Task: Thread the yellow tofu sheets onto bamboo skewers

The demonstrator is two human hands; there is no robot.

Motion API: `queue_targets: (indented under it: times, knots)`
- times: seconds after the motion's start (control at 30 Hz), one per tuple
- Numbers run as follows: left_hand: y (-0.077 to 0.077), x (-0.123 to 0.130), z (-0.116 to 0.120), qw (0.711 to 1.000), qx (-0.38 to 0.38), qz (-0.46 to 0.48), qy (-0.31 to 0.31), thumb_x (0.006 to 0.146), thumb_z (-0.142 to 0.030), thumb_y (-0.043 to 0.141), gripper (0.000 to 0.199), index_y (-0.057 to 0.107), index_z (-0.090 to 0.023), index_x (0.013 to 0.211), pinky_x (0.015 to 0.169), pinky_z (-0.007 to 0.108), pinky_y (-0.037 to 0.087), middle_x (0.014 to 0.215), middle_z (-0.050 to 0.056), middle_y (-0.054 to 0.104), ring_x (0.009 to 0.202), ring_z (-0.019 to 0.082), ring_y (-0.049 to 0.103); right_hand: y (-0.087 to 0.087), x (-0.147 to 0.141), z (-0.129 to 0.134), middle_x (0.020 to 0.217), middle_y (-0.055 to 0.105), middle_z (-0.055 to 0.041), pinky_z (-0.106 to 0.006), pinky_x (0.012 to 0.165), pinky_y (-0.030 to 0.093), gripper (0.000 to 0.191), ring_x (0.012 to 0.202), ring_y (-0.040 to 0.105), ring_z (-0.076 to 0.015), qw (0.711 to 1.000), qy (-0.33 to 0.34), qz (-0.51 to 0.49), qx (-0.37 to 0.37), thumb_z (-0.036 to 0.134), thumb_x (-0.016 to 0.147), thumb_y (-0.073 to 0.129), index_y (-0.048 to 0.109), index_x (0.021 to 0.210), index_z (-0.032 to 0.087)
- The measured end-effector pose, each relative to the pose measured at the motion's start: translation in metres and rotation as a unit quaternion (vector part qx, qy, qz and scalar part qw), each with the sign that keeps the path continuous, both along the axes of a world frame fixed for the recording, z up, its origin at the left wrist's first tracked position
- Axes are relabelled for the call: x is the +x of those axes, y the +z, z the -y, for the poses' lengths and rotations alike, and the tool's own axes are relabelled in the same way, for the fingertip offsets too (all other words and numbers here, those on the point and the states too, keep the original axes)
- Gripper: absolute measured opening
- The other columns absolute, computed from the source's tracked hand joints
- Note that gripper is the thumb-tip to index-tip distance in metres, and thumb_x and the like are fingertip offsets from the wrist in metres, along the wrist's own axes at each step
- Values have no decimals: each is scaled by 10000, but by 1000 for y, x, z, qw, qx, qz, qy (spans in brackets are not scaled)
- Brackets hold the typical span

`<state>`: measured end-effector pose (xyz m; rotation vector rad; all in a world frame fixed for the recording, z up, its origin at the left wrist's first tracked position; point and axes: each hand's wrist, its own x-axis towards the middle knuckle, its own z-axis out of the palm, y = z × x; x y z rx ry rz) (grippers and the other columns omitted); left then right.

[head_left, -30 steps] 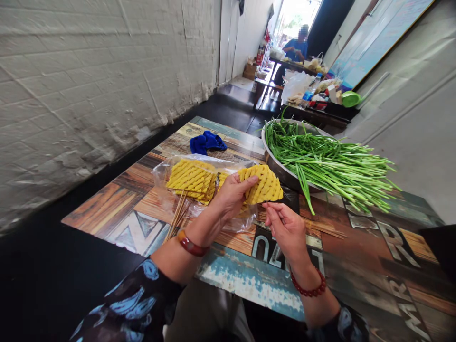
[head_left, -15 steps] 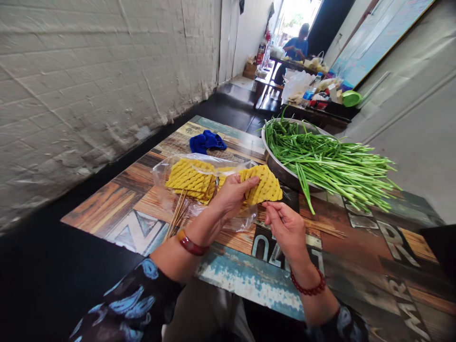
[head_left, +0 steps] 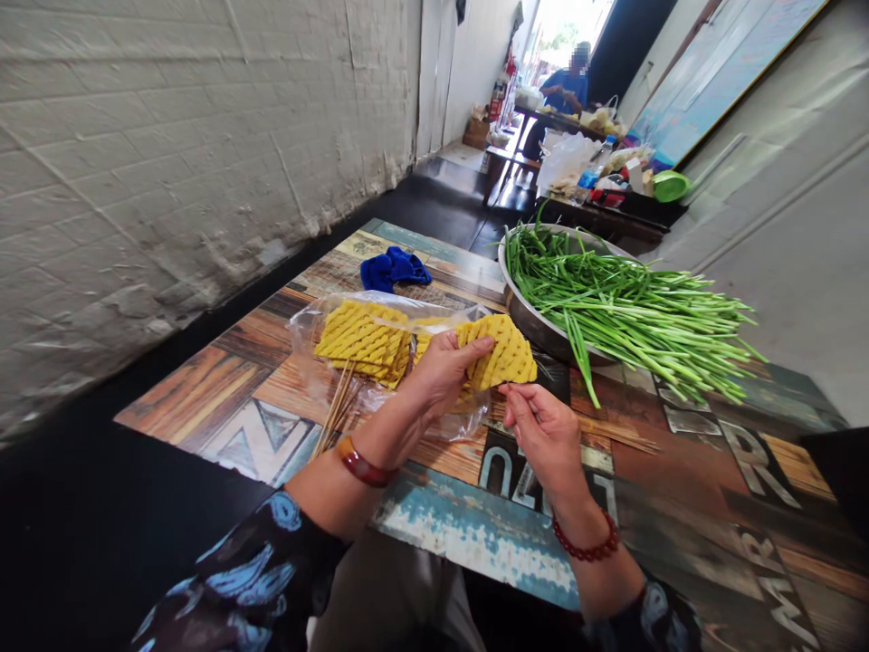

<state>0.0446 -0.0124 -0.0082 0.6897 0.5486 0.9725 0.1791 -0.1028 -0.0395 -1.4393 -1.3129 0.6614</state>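
My left hand (head_left: 444,371) grips a yellow slice with slanting cuts (head_left: 502,351), thumb on top, holding it raised above the table. At the slice's lower right corner, my right hand (head_left: 543,426) pinches a thin skewer; most of it is hidden by the fingers. More yellow scored slices (head_left: 363,340) lie stacked on a clear plastic bag (head_left: 305,312) to the left and partly behind my left hand. Several bamboo skewers (head_left: 334,412) rest by the bag's near edge, beside my left forearm. Another bunch of skewers (head_left: 621,435) lies right of my right hand.
A metal basin (head_left: 512,303) heaped with long green stalks (head_left: 652,308) stands at the back right of the patterned table (head_left: 224,376). Behind the bag lies a blue cloth (head_left: 394,270). A person in blue (head_left: 567,91) sits at a farther, cluttered table.
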Motion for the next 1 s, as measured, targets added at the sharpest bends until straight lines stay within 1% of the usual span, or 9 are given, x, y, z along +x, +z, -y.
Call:
queue_targets:
  times: [0.17, 0.33, 0.47, 0.67, 0.8, 1.0]
  knots:
    - [-2, 0, 0, 1000, -1, -6, -2, 600, -325, 884, 417, 757, -103, 929, 786, 363, 581, 838, 115, 771, 811, 265, 740, 1, -2, -1, 585, 620, 1, -227, 449, 408, 330, 498, 546, -125, 1000, 3, -5, 0, 492, 926, 587, 709, 849, 195]
    - [-3, 0, 0, 1000, 2, -11, -4, 605, -346, 879, 416, 761, -114, 931, 746, 341, 572, 850, 111, 774, 794, 257, 737, -2, -3, -2, 592, 602, 15, -221, 439, 377, 363, 439, 474, -89, 999, 10, -30, -14, 493, 941, 577, 660, 767, 186]
    - [-2, 1, 1, 1000, 6, -8, -2, 594, -352, 884, 418, 761, -113, 915, 726, 328, 567, 845, 103, 774, 757, 239, 730, -3, -4, -2, 599, 601, 17, -219, 442, 371, 367, 431, 451, -79, 999, 12, -40, -19, 494, 941, 582, 647, 760, 181]
    - [3, -1, 0, 1000, 6, -4, 12, 589, -350, 889, 406, 748, -118, 891, 710, 299, 555, 817, 83, 766, 737, 212, 719, -3, -4, -2, 597, 608, 17, -220, 443, 381, 355, 450, 474, -93, 999, 8, -47, -17, 504, 931, 588, 666, 805, 182]
    - [6, -3, -2, 1000, -2, 0, 31, 568, -324, 900, 380, 741, -124, 850, 686, 294, 556, 782, 61, 756, 676, 180, 695, -4, -4, -1, 602, 614, 21, -217, 423, 371, 329, 422, 456, -82, 999, 10, -46, -22, 483, 927, 598, 693, 855, 176]
    - [6, -5, -3, 999, -7, -2, 39, 561, -289, 905, 378, 748, -115, 857, 717, 305, 556, 802, 83, 765, 735, 208, 716, -3, -5, 1, 618, 627, 24, -219, 422, 397, 311, 408, 479, -80, 998, 14, -52, -39, 461, 912, 614, 720, 944, 170]
